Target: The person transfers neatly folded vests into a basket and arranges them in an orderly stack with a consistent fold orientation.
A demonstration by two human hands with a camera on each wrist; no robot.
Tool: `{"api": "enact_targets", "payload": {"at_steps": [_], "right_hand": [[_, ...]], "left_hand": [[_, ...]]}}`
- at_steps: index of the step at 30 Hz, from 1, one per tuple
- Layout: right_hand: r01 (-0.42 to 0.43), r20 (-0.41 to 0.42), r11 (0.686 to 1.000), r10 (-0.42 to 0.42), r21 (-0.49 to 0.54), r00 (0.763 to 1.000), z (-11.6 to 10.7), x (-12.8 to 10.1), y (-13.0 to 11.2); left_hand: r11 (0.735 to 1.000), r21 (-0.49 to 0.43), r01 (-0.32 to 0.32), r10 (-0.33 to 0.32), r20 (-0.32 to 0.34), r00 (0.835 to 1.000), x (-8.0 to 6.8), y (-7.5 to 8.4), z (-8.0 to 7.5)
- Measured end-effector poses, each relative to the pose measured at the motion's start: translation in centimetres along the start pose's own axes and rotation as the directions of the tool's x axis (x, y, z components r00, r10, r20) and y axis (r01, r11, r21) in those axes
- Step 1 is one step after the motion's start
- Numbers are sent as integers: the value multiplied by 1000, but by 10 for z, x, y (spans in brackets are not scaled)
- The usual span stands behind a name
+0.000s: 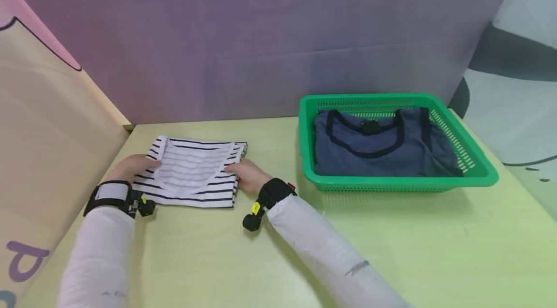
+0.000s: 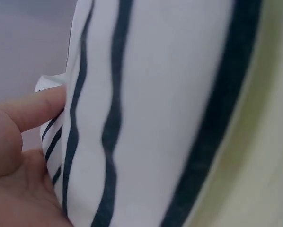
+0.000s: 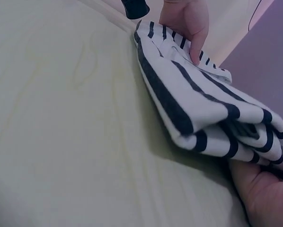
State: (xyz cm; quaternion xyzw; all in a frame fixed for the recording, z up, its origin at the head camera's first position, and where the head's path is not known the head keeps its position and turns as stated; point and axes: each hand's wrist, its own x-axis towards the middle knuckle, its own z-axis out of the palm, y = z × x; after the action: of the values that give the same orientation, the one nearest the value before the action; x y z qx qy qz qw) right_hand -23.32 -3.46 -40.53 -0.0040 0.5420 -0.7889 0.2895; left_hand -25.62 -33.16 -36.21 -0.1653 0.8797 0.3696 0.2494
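A folded white shirt with black stripes (image 1: 187, 168) lies at the left of the table, its wide neckline facing up. At its left edge my left hand (image 1: 132, 167) pinches the cloth, thumb on top. My right hand (image 1: 249, 176) grips the opposite edge, with the thumb above and fingers beneath the layers. Seen from the right wrist, the folded shirt (image 3: 203, 99) has its near edge raised off the table, and several layers show at its side. In the left wrist view, striped cloth (image 2: 151, 94) fills the middle beside my thumb (image 2: 39, 106).
A green plastic basket (image 1: 391, 182) stands at the right of the table, holding a folded dark blue shirt (image 1: 361, 163) with black trim. Behind the table (image 1: 209, 259) hangs a purple-grey backdrop (image 1: 261, 47). A printed cream panel (image 1: 52, 129) borders the left side.
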Motion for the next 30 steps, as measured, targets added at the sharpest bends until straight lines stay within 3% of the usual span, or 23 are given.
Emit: {"api": "enact_targets", "payload": {"at_steps": [7,12,18,23,30], "right_hand": [[3,16,1000,-3,8,1000,1,1,0],[-1,-11,1000,1,7,1000,2,0,-1],[-18,-71,1000,16,-25,997,4,1,0],[-22,-67,998,18,-63,998,4,2,2],[-10,-71,995,3,-95,997,5,1,0]], "left_hand": [[996,-87,-14,15,12,1000,-10,-4,1],[991,-130,-24,26,18,1000,-8,-4,2],[991,-136,-14,15,2,1000,-8,-1,3],[991,-134,12,-12,3,1000,-12,-2,2],[992,-126,-20,20,2,1000,-11,-4,4]]}}
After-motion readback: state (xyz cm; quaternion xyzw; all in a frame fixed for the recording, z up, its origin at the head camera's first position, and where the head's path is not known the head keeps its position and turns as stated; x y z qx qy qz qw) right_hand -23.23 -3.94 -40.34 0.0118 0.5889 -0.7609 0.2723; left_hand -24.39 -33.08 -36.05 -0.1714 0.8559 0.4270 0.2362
